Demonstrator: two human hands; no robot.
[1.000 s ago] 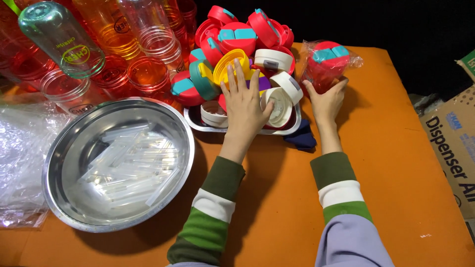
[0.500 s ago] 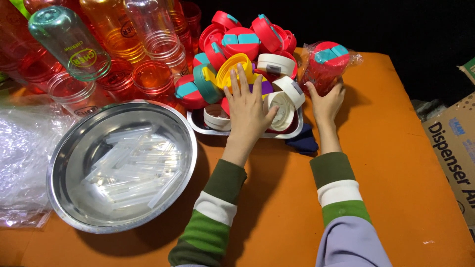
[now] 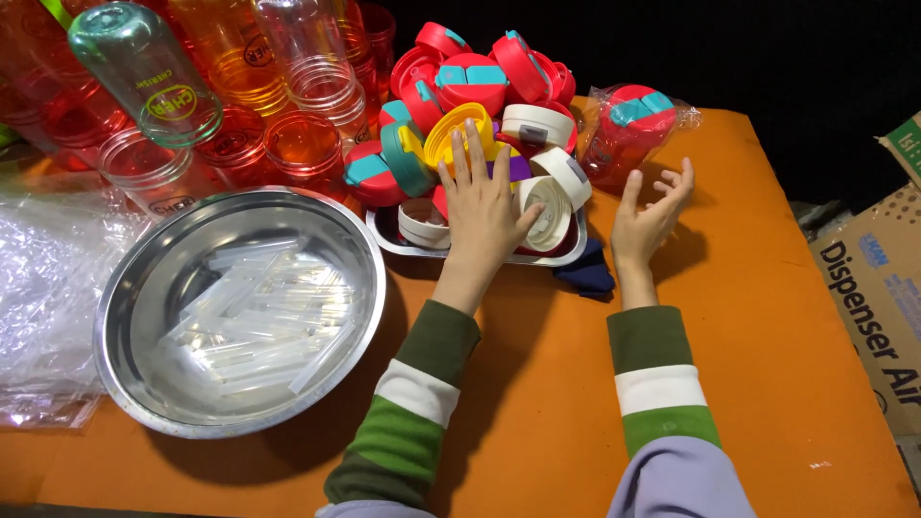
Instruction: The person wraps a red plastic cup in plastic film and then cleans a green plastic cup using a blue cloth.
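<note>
Left hand (image 3: 487,206) lies spread on the heaped lids (image 3: 480,91); right hand (image 3: 650,213) hovers open beside them.

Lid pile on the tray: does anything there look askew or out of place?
The lids are heaped well above the metal tray, tilted every way, some past its rim. The left hand lies flat on the heap. One red lid, bagged in plastic, stands apart by the right hand.
</note>
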